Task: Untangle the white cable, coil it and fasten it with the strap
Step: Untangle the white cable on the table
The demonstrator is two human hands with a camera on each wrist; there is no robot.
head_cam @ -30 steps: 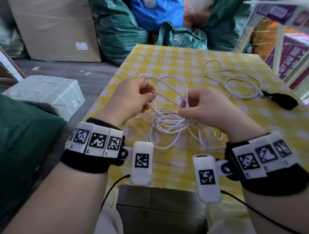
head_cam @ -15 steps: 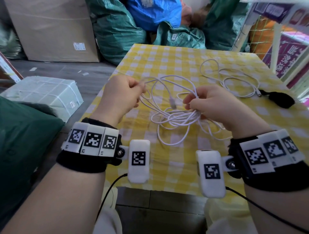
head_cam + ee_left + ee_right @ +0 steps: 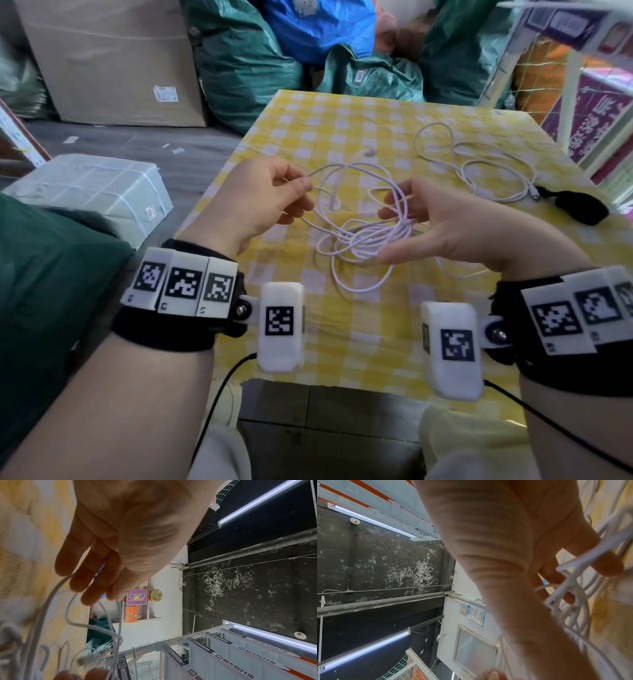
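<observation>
Both forearms reach in from the bottom of the head view, each wrist wrapped in a black band with white marker blocks.

Left hand (image 3: 255,202), centre-left of frame: knuckles up, fingers curled, thumb and forefinger pinching one strand of the white cable (image 3: 363,236). The left wrist view shows strands running past its fingertips (image 3: 87,599).

Right hand (image 3: 459,226), centre-right: palm turned inward and up, fingers spread and loosely extended, thumb out toward frame centre. Several loops drape over its fingers (image 3: 606,566) in the right wrist view; no closed grip seen.

Cable: tangled bundle hanging between the two hands, lowest loops reaching the table (image 3: 342,346) at frame centre. A further run of white cable lies looped on the cloth in the upper right, ending at a plug just beside the black strap (image 3: 579,207), at the right edge.

Surface: yellow-and-white checked cloth.

Room: large cardboard box (image 3: 113,58) upper left, green sacks (image 3: 246,65) and a blue sack (image 3: 318,27) along the top, wrapped white bundle (image 3: 92,195) on the grey floor at left.
</observation>
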